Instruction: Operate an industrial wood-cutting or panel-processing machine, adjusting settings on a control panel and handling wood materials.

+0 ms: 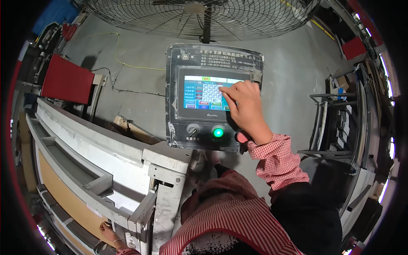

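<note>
The index finger of my right hand touches the lit touchscreen of a dark control panel, over a pop-up keypad. That hand holds nothing; its thumb stands apart below the index finger. A green lit button and a rotary switch sit under the screen. A red button lies partly behind my wrist. At lower left, my left hand is low by a brown board at the machine's frame. Its fingers curl at a small dark part that I cannot make out.
The pale metal machine fills the left side, its corner close to the panel. A large wire-guarded fan stands behind the panel. A red panel is at far left. Dark metal racks line the right. Cables cross the floor.
</note>
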`<state>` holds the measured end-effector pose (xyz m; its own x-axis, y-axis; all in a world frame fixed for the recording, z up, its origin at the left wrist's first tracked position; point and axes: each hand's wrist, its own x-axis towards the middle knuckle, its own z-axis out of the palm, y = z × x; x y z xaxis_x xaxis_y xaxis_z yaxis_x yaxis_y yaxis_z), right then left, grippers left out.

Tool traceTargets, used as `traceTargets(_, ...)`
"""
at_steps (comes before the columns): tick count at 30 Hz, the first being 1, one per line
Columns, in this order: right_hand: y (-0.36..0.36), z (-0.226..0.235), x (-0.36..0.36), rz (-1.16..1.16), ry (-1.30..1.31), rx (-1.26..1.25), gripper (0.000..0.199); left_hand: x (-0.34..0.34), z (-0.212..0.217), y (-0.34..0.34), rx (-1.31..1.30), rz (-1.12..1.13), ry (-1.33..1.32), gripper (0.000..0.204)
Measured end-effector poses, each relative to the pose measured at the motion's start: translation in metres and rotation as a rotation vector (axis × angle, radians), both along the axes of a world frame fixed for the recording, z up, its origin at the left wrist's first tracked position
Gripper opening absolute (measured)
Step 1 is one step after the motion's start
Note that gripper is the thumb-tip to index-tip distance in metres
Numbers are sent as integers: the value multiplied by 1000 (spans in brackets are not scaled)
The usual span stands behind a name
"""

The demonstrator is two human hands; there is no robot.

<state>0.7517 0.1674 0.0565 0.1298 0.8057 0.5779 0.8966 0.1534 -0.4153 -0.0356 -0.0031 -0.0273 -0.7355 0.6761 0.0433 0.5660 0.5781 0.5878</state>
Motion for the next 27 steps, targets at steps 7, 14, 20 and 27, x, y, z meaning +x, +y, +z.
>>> traceTargets(7, 4, -1, 0, 6, 0, 1, 11, 11, 1, 5, 2, -3, -8, 22)
traceTargets(14, 8, 1, -4, 18, -26, -7, 10, 12, 2, 3, 10, -32, 14, 22)
traceTargets(20, 0, 0, -3, 17, -36, -16, 8, 22, 4, 7, 34, 11, -5, 22)
traceTargets(27, 0, 1, -7, 47, -39, -52, 11, 2, -3, 1, -4, 7, 4, 21)
